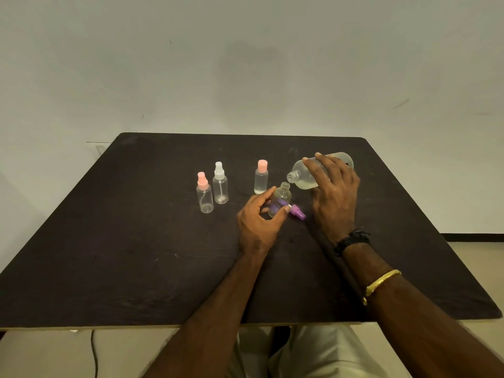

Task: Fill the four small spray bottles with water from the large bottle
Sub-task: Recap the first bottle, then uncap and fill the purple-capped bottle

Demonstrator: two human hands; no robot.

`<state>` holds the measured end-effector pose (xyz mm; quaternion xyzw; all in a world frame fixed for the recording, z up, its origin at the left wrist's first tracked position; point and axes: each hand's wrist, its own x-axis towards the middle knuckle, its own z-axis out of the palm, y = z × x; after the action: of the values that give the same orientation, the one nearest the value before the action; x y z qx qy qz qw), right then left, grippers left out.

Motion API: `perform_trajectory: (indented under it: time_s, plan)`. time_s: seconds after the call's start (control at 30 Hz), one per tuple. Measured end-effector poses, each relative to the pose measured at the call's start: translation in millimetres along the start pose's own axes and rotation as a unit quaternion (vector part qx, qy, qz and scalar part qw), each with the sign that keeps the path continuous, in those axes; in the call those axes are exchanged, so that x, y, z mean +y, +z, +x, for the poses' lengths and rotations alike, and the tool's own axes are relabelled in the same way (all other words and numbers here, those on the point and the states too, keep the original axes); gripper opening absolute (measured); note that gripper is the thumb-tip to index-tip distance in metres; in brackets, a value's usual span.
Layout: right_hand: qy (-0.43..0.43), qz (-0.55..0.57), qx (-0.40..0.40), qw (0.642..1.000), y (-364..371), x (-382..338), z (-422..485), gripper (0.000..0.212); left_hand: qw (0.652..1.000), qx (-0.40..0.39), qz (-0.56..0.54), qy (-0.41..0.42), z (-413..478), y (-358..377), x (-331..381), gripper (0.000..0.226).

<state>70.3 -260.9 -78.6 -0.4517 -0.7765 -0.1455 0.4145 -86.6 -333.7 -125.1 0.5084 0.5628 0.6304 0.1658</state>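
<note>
The dark wooden table (136,255) fills most of my view. Over its middle my right hand (334,192) wraps the large translucent plastic bottle (301,177) from above, fingers curled round its body, tipping its uncapped mouth down to the left. My left hand (259,222) pinches the small clear open-necked bottle (281,197) between thumb and fingers, leaning its mouth just under the large one's. To the left stand a frosted pink-capped bottle (261,179), a clear white-sprayer bottle (220,185) and a clear pink-sprayer bottle (204,195). A purple spray cap (297,212) lies beside my left thumb.
</note>
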Motion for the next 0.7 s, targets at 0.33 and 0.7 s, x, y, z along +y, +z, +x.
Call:
perform_trajectory:
  time_s: [0.33,0.7]
  plan:
    - [-0.015,-0.007,0.010,1.000,-2.2,2.4,-0.1,0.060,1.000,-0.009,0.011,0.004,0.4,0.1,-3.2,0.058]
    - [-0.023,-0.021,0.014,0.999,-2.3,2.4,-1.2,0.063,1.000,0.000,0.008,0.010,0.0,0.5,-2.7,0.057]
